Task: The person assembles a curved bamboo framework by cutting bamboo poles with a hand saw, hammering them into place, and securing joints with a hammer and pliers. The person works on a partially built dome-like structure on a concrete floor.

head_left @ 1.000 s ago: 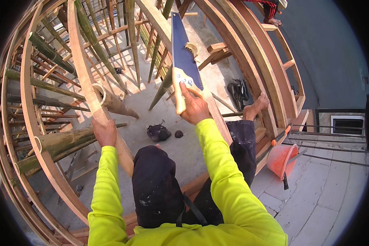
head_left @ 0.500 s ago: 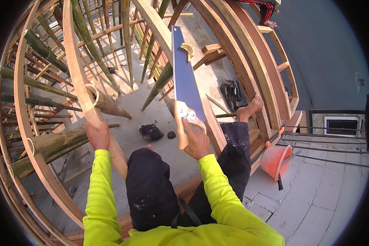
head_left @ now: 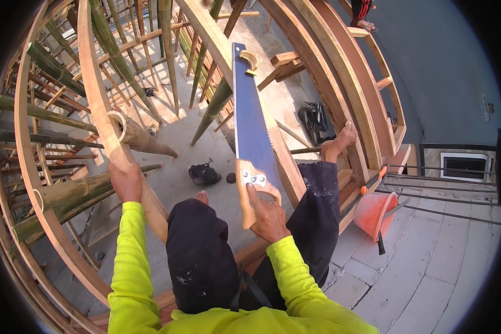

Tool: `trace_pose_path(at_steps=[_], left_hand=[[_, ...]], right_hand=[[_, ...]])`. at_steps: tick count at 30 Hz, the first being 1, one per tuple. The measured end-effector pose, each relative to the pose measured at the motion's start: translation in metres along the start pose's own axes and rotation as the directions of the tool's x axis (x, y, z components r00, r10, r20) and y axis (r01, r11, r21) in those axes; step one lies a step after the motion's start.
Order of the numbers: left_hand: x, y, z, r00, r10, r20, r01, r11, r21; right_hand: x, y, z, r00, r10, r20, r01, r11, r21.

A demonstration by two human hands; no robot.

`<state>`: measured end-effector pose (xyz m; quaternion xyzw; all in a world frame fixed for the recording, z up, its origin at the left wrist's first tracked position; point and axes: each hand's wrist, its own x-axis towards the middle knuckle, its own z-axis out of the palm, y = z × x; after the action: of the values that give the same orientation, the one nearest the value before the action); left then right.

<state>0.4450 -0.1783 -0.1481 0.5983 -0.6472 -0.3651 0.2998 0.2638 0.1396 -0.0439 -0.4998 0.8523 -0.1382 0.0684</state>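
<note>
My right hand [head_left: 270,220] is closed round the wooden handle of a handsaw [head_left: 256,133], index finger laid along the handle's side. Its blue blade points away from me, teeth on the right, and covers part of a long wooden beam [head_left: 211,33]. Near the blade's far end, the pale cut end of a bamboo pole [head_left: 251,58] shows against the teeth; how deep the blade sits in it I cannot tell. The green pole [head_left: 214,111] left of the blade seems to be its lower part. My left hand [head_left: 127,182] grips another wooden beam [head_left: 100,106].
Bamboo poles [head_left: 67,195] and curved timbers [head_left: 328,72] surround me above a concrete floor. Dark bundles [head_left: 204,174] lie below. An orange bucket [head_left: 373,214] stands at right on pale blocks, beside black rods [head_left: 445,192]. Another person's foot [head_left: 363,24] shows at the top right.
My right hand has drawn the saw toward me, its handle now lower in the picture. My left hand keeps its hold on the beam. The view has shifted slightly.
</note>
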Motion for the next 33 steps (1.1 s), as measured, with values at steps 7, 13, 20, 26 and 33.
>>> trace_pose_path(at_steps=[7, 13, 20, 26, 33], left_hand=[[-0.005, 0.013, 0.016, 0.999, 0.002, 0.048, -0.002, 1.0, -0.006], [-0.002, 0.006, -0.004, 1.0, 0.01, 0.007, -0.01, 1.0, -0.016], [-0.005, 0.01, 0.007, 1.0, 0.011, 0.027, -0.01, 1.0, -0.018], [-0.002, 0.006, 0.002, 1.0, 0.027, -0.002, -0.027, 1.0, -0.009], [-0.001, 0.001, 0.007, 1.0, 0.005, 0.022, -0.005, 1.0, 0.018]], right_hand=[[0.149, 0.049, 0.021, 0.996, 0.082, -0.031, -0.083, 0.996, -0.02], [0.019, 0.014, 0.015, 0.998, 0.049, 0.027, -0.05, 0.998, 0.026], [0.114, 0.039, 0.013, 0.985, 0.119, 0.128, -0.113, 0.992, -0.06], [0.044, 0.035, 0.01, 1.0, -0.025, 0.013, 0.026, 0.999, -0.032], [0.065, 0.042, 0.018, 0.999, 0.008, 0.039, -0.007, 1.0, -0.025]])
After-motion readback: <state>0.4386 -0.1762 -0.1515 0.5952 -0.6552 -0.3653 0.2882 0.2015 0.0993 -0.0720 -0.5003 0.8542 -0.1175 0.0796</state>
